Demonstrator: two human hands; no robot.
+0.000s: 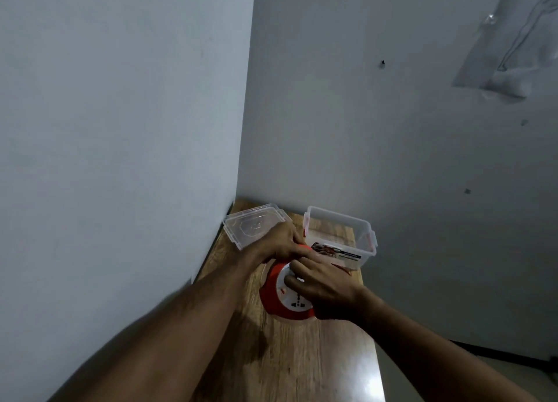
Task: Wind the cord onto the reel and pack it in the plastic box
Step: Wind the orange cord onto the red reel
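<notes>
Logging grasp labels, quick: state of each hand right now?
Left hand: grips the top edge of the red reel.
Right hand: fingers curled on the reel's white face; exact hold cannot be told.

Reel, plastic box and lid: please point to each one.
reel point(273, 293), head view, red left rim.
plastic box point(360, 229), head view, clear right wall.
lid point(252, 226), head view, flat middle panel.

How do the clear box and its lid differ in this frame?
The plastic box stands open beside the right hand, while the lid lies flat near the wall, partly behind the left hand. The box is deep and carries a printed label; the lid is shallow and plain. Both are clear plastic on the wooden table.
</notes>
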